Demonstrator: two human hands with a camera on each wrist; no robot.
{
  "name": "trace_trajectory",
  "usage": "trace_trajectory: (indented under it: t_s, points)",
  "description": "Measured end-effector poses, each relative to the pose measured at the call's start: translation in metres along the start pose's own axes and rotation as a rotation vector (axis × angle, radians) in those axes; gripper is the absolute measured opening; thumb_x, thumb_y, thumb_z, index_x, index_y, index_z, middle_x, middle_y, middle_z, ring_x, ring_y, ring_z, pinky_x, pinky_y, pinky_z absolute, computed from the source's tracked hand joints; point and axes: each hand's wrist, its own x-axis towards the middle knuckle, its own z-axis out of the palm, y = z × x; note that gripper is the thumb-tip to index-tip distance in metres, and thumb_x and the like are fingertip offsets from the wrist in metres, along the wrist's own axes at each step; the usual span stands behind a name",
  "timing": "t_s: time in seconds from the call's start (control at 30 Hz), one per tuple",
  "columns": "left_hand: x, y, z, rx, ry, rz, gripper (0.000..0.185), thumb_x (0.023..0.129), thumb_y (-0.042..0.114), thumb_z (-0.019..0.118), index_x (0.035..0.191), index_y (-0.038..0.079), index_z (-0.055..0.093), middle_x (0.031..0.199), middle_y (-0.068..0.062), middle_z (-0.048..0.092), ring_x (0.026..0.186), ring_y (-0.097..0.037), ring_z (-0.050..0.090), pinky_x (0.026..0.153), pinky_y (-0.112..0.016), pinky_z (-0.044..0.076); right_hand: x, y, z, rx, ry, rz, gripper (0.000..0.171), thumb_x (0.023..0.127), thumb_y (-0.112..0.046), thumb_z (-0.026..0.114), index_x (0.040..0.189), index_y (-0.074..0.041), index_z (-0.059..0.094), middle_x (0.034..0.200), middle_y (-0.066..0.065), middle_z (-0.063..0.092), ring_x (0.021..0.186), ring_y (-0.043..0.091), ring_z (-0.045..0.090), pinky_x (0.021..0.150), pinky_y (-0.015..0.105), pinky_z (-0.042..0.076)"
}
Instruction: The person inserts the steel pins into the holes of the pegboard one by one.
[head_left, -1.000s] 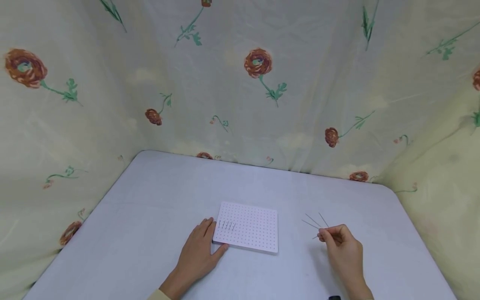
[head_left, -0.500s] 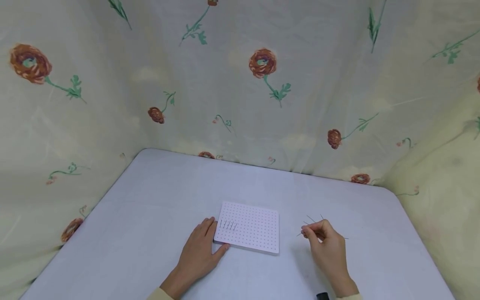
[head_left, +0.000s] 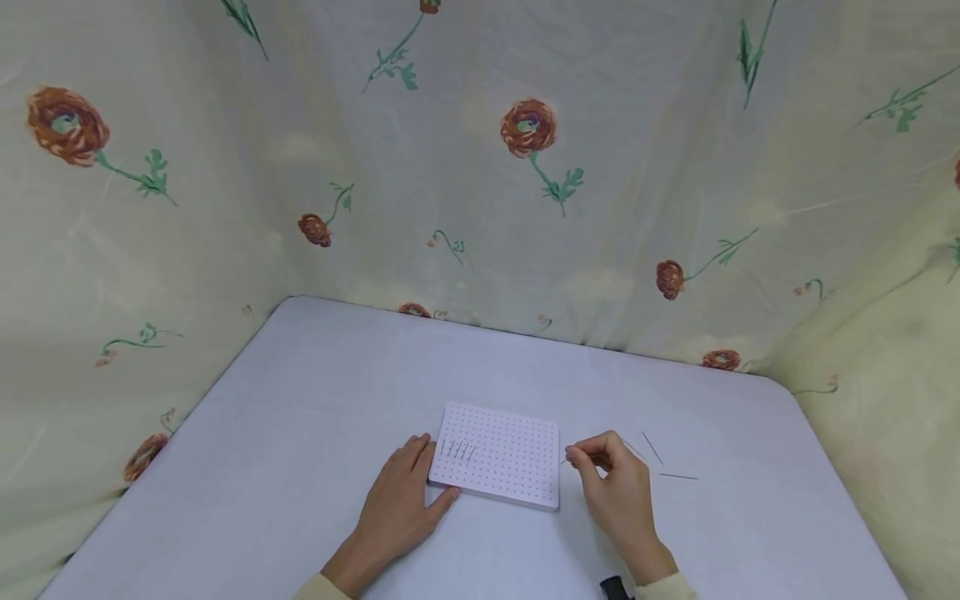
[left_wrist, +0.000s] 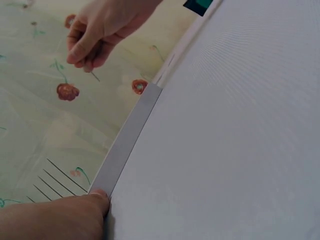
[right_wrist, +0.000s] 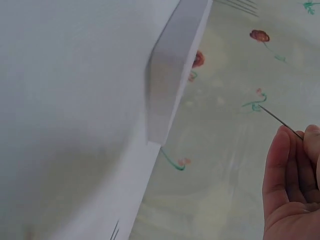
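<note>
White pegboard (head_left: 497, 454) sits mid-table, 5 thin pins (head_left: 457, 450) standing in its near-left rows. Right hand (head_left: 611, 492) has moved left over the last second: 1 s ago it was over the loose pins at the right, now it's just beside the board's right edge. Thumb and forefinger are pinched on 1 pin (right_wrist: 281, 120), tip pointing toward the board; right wrist view shows the shaft sticking out clear of the fingertips (right_wrist: 281, 145). 3 loose pins (head_left: 660, 458) lie on the table (head_left: 300, 400) behind it, now uncovered and apart from the hand. Left hand (head_left: 397, 508) hasn't shifted: fingers straight and flat, thumb against the board's near-left corner, bracing it; left wrist view shows the thumb (left_wrist: 75, 215) touching the board edge (left_wrist: 130, 140). My read: pick-up is finished and the pin is in transit to the board, not yet over a hole. Board itself hasn't moved. Head camera has tilted slightly, nothing else differs
</note>
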Motion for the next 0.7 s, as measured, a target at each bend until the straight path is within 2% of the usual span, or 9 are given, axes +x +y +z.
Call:
trace_trajectory:
  t_s: [0.3,0.7]
  points:
    - [-0.001,0.001,-0.001,0.009,-0.004,-0.011,0.077,0.084,0.053,0.062,0.14,0.004,0.042,0.148,-0.013,0.039,0.141,-0.03,0.032,0.116,-0.046,0.027,0.006,-0.02,0.019,0.067,0.008,-0.061,0.018,0.075,-0.003,0.078,0.079,-0.011,0.062,0.075,-0.005,0.07,0.068,0.003,0.066,0.067,0.009,0.052]
    - [0.001,0.001,-0.001,0.049,-0.003,0.0,0.078,0.083,0.055,0.061,0.14,0.005,0.043,0.148,-0.012,0.039,0.14,-0.03,0.033,0.116,-0.046,0.029,0.012,-0.039,0.04,0.125,-0.054,-0.123,0.014,0.079,-0.007,0.075,0.083,-0.011,0.062,0.078,-0.003,0.07,0.069,0.003,0.067,0.066,0.018,0.056]
